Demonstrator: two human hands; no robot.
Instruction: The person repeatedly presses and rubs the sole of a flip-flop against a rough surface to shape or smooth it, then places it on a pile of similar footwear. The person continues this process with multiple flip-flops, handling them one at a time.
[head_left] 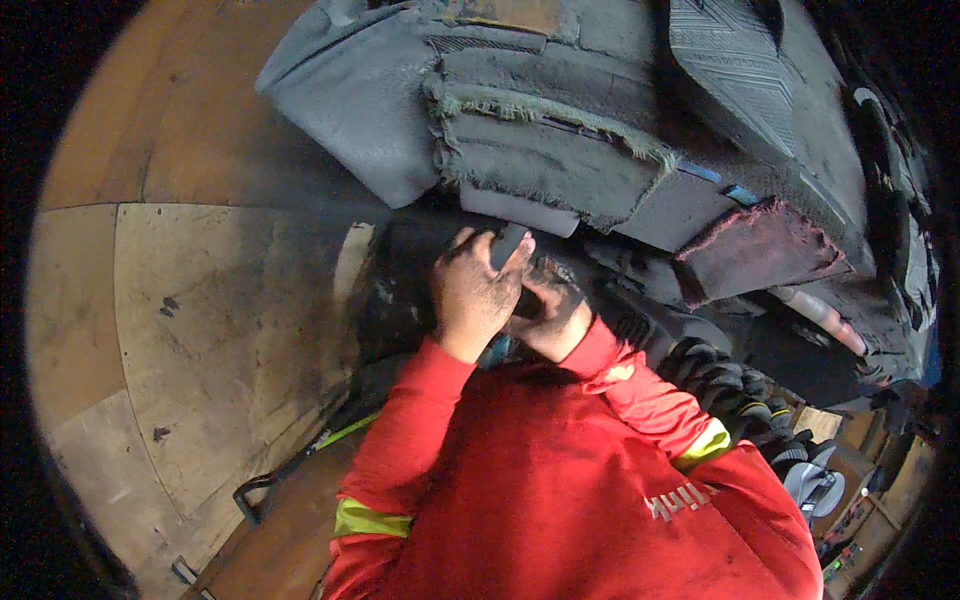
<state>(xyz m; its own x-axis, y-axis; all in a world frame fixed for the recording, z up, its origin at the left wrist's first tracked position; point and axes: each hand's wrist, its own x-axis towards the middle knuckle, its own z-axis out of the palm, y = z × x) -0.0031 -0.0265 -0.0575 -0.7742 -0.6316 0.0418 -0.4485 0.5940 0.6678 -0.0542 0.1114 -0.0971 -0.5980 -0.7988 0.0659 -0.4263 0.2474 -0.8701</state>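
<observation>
My left hand [474,292] is closed round a small dark, flat-edged piece [508,246] that shows between its thumb and fingers. Close beside it, my right hand [555,308] has its fingers bent inward toward the same spot. Dark smudges mark its skin. Whatever lies between the two palms is mostly hidden, so I cannot tell whether the right hand grips the piece too. Both hands are in front of a dust-covered bench [620,200], just below a pale grey strip [520,211] at its edge.
Frayed grey cloth [550,150] and a reddish cloth [765,250] cover the bench front. A ridged sole-like sheet [730,75] lies on top. Black sandals [715,375] and a pale sandal [815,482] are at the right. Wooden panels [230,340] are at the left.
</observation>
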